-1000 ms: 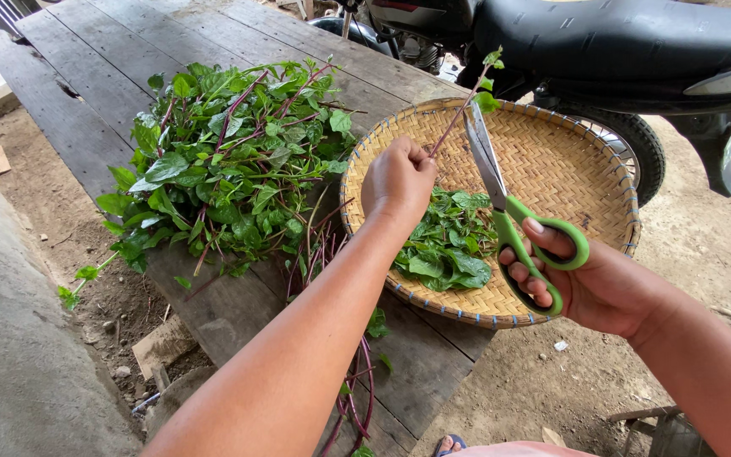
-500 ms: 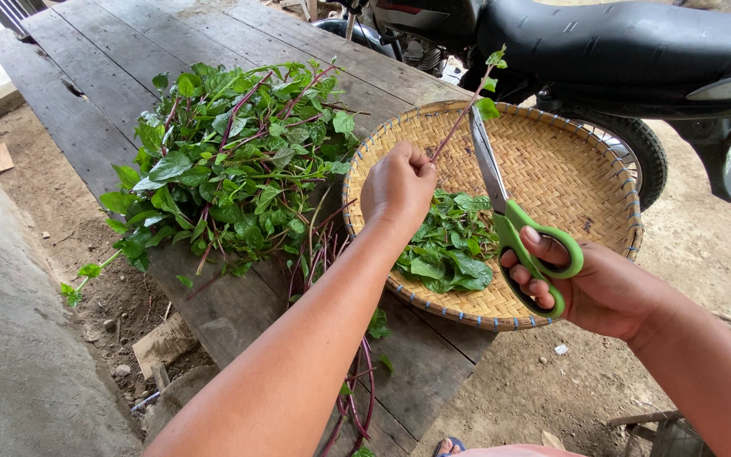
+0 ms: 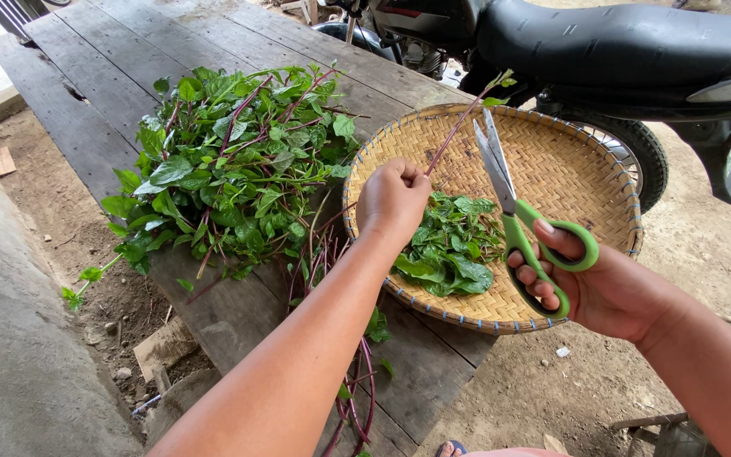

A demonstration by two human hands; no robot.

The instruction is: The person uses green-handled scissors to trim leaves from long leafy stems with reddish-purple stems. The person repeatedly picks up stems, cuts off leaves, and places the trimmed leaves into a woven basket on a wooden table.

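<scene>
Weathered grey planks form a wooden table [image 3: 205, 42] outdoors, with bare dirt ground [image 3: 704, 245] around it and a black motorbike [image 3: 602, 51] parked behind. The left hand [image 3: 392, 199] is closed into a fist, pinching the lower end of a thin purple stem [image 3: 454, 135] that rises up and away from the knuckles to a few small green leaves at its tip. The right hand [image 3: 594, 283] grips the green-handled scissors [image 3: 518, 211], thumb through the upper loop and fingers through the lower one; the blades point away from the palm and lie pressed together, their tips just beside the stem's upper part, to the right of it. Both hands hover over a round woven basket tray [image 3: 585, 169]. Directly below and between the two grips, cut green leaves [image 3: 454, 245] lie in a small heap on the tray. To the left of the fist, a large pile of leafy stalks [image 3: 230, 169] lies on the planks. Stripped purple stems [image 3: 357, 398] trail under the left forearm and hang off the table's near edge.
</scene>
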